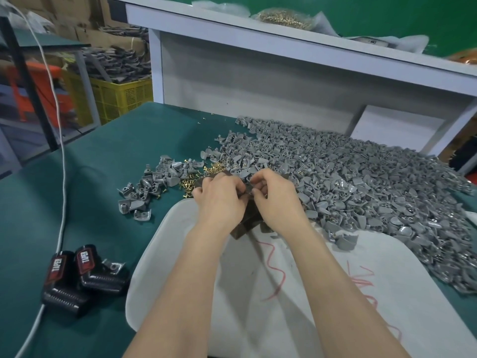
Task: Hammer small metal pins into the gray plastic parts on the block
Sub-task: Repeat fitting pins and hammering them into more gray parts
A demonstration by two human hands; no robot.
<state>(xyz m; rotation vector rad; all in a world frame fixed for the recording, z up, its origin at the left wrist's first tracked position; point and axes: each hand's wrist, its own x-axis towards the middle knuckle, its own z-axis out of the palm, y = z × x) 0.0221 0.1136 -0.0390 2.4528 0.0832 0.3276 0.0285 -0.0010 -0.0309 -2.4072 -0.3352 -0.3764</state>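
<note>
Both forearms enter from the bottom edge and meet over the dark brown block (247, 220), which stands at the far edge of a white cloth (271, 293) marked with red scribbles. Fingertips of my left hand (220, 200) and my right hand (275, 196) are pinched narrowly together around a small gray plastic part (248, 188) on top of the block; I cannot tell whether a pin is also between them. Just beyond my left hand lie scattered brass-coloured pins (189, 180), mixed with a small group of gray parts (149, 187) on the green table cover (90, 177). To the right and behind, touching the cloth's edge, spreads a large heap of gray parts (361, 182). Near the left table edge lie two black items labelled "TAPER" (77, 275), beside a white cable (62, 177). Behind the table stands a white shelf (258, 40).
</note>
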